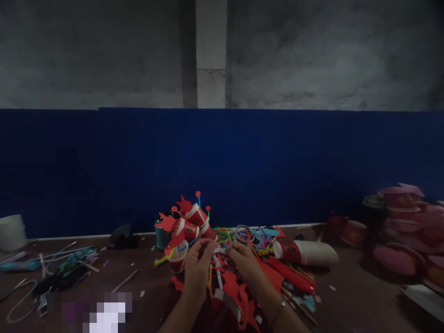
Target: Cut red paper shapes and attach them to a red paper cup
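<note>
My left hand (201, 261) is closed in a pinch at one end of a small white strip (219, 251). At the strip's other end, the fingers of my right hand (243, 260) are pinched together too. The strip's material is too blurred to tell. Just left of my left hand stands a paper cup (177, 256) with red cut-outs. Behind it rise stacked red paper cups (187, 229) trimmed with red paper shapes and pipe cleaners. Red paper cut-outs (236, 286) lie beneath my hands, beside a tilted red-and-white cup (222, 303) near my left wrist.
A stack of white-rimmed cups (319, 253) lies on its side at right. Pink cup crafts (402, 231) stand farther right. Scissors (22, 296) and loose craft scraps (79, 259) are at left, with a white roll (12, 232) at the edge. A blue panel (222, 166) borders the table's back.
</note>
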The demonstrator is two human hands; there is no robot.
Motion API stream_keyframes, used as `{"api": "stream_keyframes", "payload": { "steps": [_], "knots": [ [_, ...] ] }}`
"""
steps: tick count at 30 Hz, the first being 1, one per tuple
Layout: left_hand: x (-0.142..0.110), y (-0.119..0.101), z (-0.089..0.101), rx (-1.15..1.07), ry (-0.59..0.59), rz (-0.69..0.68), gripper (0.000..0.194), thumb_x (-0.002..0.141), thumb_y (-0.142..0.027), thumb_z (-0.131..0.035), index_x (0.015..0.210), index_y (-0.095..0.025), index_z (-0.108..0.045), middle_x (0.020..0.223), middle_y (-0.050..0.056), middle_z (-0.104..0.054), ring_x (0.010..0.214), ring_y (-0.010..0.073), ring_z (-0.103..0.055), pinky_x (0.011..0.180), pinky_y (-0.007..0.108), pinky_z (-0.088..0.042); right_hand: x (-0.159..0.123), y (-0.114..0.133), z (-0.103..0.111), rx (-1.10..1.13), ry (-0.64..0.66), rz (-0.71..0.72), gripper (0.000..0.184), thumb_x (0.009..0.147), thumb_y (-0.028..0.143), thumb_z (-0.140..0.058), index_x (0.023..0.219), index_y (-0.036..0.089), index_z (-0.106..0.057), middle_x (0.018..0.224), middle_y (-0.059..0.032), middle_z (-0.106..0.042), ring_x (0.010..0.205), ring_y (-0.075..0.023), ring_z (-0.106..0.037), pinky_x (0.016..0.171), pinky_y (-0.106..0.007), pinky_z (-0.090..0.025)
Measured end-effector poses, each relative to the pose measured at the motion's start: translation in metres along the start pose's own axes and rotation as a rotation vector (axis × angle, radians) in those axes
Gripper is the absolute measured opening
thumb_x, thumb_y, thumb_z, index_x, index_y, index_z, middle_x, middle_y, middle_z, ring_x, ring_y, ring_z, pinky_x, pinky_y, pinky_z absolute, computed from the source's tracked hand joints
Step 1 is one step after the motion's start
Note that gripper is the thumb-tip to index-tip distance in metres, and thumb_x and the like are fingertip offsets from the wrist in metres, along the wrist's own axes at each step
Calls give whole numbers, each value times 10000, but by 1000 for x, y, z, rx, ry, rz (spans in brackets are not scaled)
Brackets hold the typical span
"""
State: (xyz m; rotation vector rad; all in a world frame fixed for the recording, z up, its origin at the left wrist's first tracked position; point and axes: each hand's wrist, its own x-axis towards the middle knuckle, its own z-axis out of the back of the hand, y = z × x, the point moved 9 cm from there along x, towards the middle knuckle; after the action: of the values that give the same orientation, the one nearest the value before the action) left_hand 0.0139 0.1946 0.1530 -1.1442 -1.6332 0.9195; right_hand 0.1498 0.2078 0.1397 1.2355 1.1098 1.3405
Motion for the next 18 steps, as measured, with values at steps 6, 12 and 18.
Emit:
{"api": "stream_keyframes", "payload": {
  "steps": [6, 12, 18],
  "knots": [
    [7, 17, -5, -278, 54, 262, 428, 636, -525, -675, 808, -140, -603, 413, -134, -246, 335, 12, -144, 323, 145, -98, 6, -9, 51, -1081, -190, 54, 195, 730, 102, -478, 581, 156, -592, 666, -136, -669, 719, -266, -643, 686, -357, -424],
    [2, 39, -14, -306, 125, 410, 445, 659, -556, -625, 807, -137, -611, 386, -126, -287, 299, 13, -134, 311, 169, -74, 7, -4, 48, -1002, -165, 78, 156, 767, 187, -517, 705, 171, -659, 832, -113, -695, 862, -247, -628, 771, -344, -434],
    [-6, 43, -13, -245, 75, 474, 420, 681, -539, -600, 808, -141, -633, 399, -120, -281, 317, 14, -175, 346, 153, -115, 10, 7, 12, -35, -13, 135, 335, 690, 494, -619, 705, 159, -623, 683, -25, -640, 664, -172, -584, 640, -279, -452]
  ]
}}
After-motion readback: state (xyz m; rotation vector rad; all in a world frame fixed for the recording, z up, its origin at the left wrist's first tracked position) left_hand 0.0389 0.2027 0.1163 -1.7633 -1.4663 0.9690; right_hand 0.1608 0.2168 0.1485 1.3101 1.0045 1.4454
